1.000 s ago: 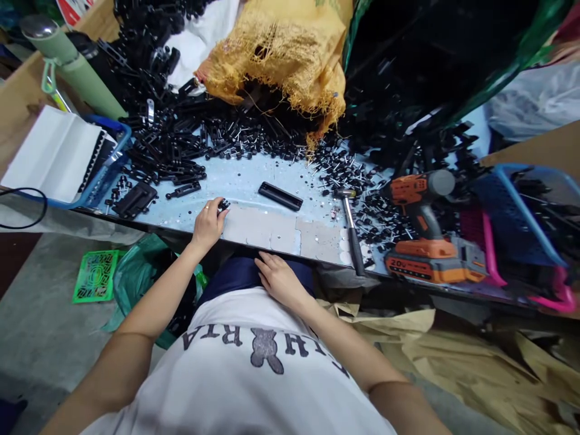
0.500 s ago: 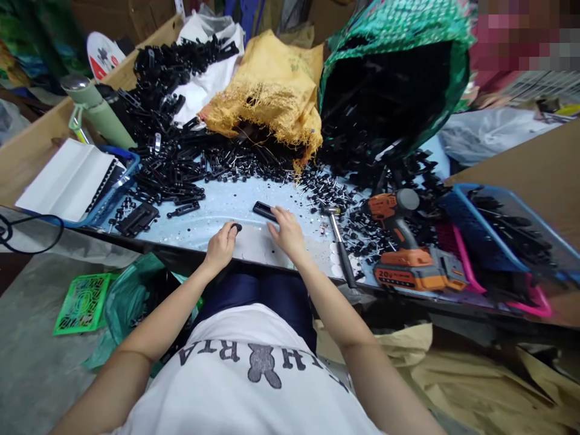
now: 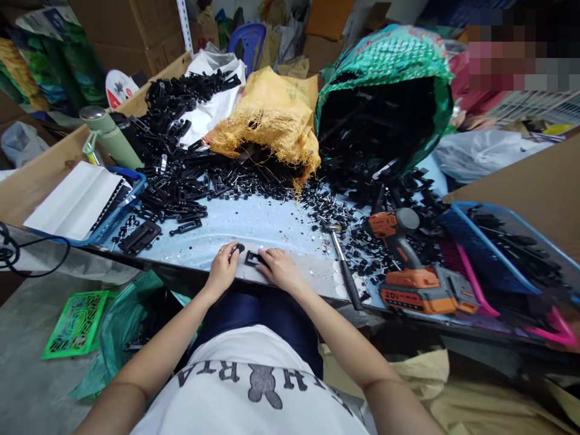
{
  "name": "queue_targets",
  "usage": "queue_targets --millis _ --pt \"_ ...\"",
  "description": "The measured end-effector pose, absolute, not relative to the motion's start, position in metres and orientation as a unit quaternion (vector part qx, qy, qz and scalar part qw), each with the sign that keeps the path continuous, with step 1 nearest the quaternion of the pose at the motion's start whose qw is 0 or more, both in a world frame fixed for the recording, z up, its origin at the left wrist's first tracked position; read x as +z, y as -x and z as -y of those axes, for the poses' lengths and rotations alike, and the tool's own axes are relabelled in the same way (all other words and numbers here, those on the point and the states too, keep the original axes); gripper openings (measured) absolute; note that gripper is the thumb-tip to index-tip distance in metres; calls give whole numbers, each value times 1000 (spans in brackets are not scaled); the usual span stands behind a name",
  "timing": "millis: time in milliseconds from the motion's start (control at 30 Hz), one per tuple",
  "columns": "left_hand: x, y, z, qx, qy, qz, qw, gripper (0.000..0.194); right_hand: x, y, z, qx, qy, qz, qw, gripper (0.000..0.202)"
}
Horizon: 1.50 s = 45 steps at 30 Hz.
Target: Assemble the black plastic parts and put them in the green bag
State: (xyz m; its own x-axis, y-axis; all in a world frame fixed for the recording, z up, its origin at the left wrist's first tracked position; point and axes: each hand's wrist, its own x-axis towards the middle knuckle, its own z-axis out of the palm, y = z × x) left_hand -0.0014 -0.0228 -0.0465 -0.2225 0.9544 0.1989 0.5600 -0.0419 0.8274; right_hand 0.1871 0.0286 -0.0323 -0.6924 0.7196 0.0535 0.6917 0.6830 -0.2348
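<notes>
My left hand (image 3: 223, 267) is closed near the bench's front edge, pinching a small round black knob (image 3: 238, 248) between thumb and fingers. Just right of it, my right hand (image 3: 280, 267) grips the end of a black plastic bracket (image 3: 252, 258), which has a slot at its left end. The bracket lies low over a grey plate (image 3: 312, 272) on the light blue bench top (image 3: 254, 214). A small gap separates the knob from the bracket. Further right, a hammer (image 3: 345, 266) with a black handle lies across the bench edge.
An orange cordless drill (image 3: 410, 266) lies on the right, before a blue basket (image 3: 493, 241) of black parts. Loose screws (image 3: 330, 211) and piled black brackets (image 3: 176, 181) spread across the back. A yellow sack (image 3: 267, 115) and a green sack (image 3: 435, 66) stand behind. A flask (image 3: 113, 139) is left.
My right hand has drawn the bracket toward me and left, close to my left hand. The knob stays in my left hand. The camera view has tilted up slightly.
</notes>
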Motion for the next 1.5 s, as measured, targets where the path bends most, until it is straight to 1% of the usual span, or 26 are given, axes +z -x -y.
queue_targets --millis 100,233,300,367,433,533,600,667,767,1067,1133,1233,1300,1400,1500 --pt "-48 -3 23 451 -568 -643 247 29 -33 -193 -44 119 400 904 89 39" --pt "-48 -10 24 460 -563 -634 264 29 -33 -189 -74 53 486 862 133 40" --pt "-47 -11 26 457 -562 -633 271 30 -35 -185 -81 50 455 878 141 48" --pt "-44 -11 27 459 -559 -629 285 31 -37 -182 -80 81 403 901 142 54" --pt "-41 -13 27 465 -557 -612 315 33 -38 -180 -72 146 392 891 174 51" --pt "-36 -20 25 483 -552 -577 359 37 -37 -178 -55 334 403 810 265 50" --pt "-31 -26 23 499 -553 -569 348 39 -34 -179 -45 459 387 745 289 50" --pt "-25 -30 22 501 -571 -571 312 38 -29 -183 -40 505 370 722 295 50" --pt "-17 -32 22 472 -619 -566 273 33 -23 -194 -39 456 354 760 299 49" --pt "-12 -30 18 392 -701 -548 236 32 -12 -219 -45 329 304 865 228 49" --pt "-13 -39 16 437 -682 -548 207 32 -9 -212 -40 321 313 854 263 50" --pt "-11 -55 14 548 -600 -569 130 33 -6 -194 -28 312 350 798 379 50" --pt "-7 -59 11 574 -582 -566 108 34 -5 -183 -21 304 366 772 421 50" --pt "-3 -53 6 554 -618 -542 131 33 -5 -175 -16 296 378 768 424 50" --pt "-7 -47 1 545 -618 -546 151 33 -10 -175 -22 308 387 768 407 51"
